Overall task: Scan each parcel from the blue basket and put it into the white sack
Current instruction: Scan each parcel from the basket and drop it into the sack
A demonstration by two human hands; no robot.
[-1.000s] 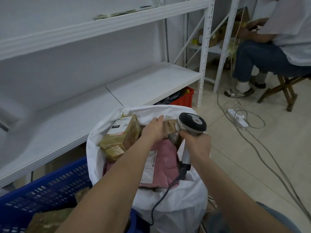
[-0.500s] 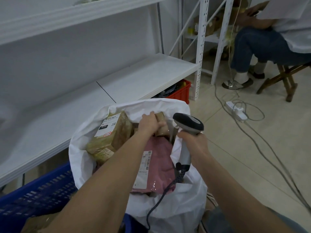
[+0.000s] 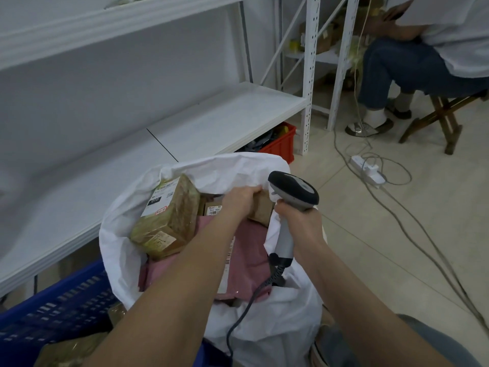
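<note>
Further in goes my left hand (image 3: 242, 201), fingers clenched round the small brown parcel (image 3: 262, 207), tucking it under the far rim of the white sack (image 3: 238, 165) where there's room, while my right hand (image 3: 301, 225) grips the scanner (image 3: 293, 192) clear beside it.

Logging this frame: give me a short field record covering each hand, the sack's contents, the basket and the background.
left hand: grips a small cardboard parcel inside the white sack
right hand: holds the barcode scanner by its handle at the sack's rim
sack contents: taped brown box, pink mailer bag, the small parcel
blue basket: lower left, beside the sack
background: seated person, power strip on the floor
</note>
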